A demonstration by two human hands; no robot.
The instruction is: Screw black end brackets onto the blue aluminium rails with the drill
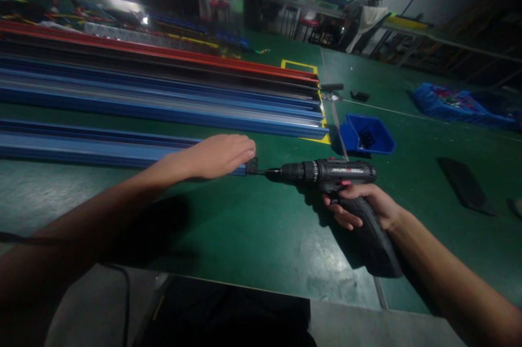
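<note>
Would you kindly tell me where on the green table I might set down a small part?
The green tabletop is bare between the left hand, the drill and the near edge; another patch lies between the blue bin and the dark flat piece. Crowded: the left, where long profiles lie together.

Widest way in from where I stand: bare green tabletop (261,227) between the forearms, from the near edge up to the cordless drill (346,173). Drill and bit bar a straight reach beyond; the left hand (222,155), curled over the right end of the single blue profile (101,146), extends that barrier leftward. Behind that profile, a narrow green lane, then the stacked profiles (204,99). Blue bin (348,132) stands just past the drill, crowding that side. More room rightward, between bin and black flat slab (465,186).
</note>
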